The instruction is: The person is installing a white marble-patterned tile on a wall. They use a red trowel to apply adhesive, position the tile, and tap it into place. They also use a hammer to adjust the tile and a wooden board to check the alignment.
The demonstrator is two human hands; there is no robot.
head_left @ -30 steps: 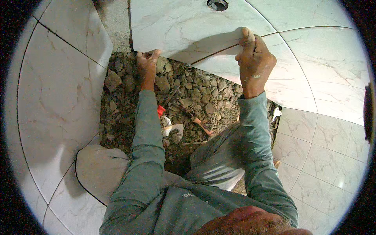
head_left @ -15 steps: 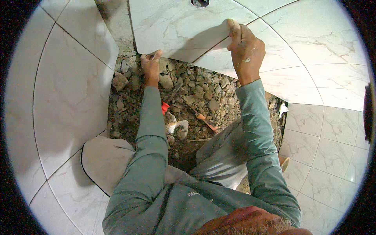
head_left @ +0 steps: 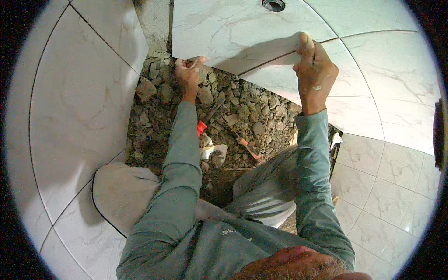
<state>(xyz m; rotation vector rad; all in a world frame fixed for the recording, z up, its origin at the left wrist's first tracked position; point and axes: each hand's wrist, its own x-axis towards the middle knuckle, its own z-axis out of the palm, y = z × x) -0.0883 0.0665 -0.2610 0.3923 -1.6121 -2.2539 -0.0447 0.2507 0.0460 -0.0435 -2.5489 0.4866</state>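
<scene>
White, grey-veined wall tiles (head_left: 84, 112): large, flat, glossy, to the left of the left fingers. Rubble bed (head_left: 268, 105): loose, rough, angular stones, below and between both hands' fingers. Marbled tile (head_left: 224, 32): straight-edged, directly above the left fingers, its dark joint (head_left: 266, 64) running up to the right fingertips; probably stiff, fairly heavy, slick-faced, brittle at the corners; best held by its lower edge with the face steadied flat. Right hand (head_left: 317, 70): fingers curled, one digit extended onto the joint; pressing or pinching, cannot tell. Left hand (head_left: 188, 77): digits bent at the tile's lower edge; grip behind, cannot tell. Orange-handled tool (head_left: 247, 145): slender, below and right of the left fingers. Round opening (head_left: 273, 5): dark-rimmed, above the right fingertips. Red piece (head_left: 201, 128): smooth-looking, below the left fingers.
</scene>
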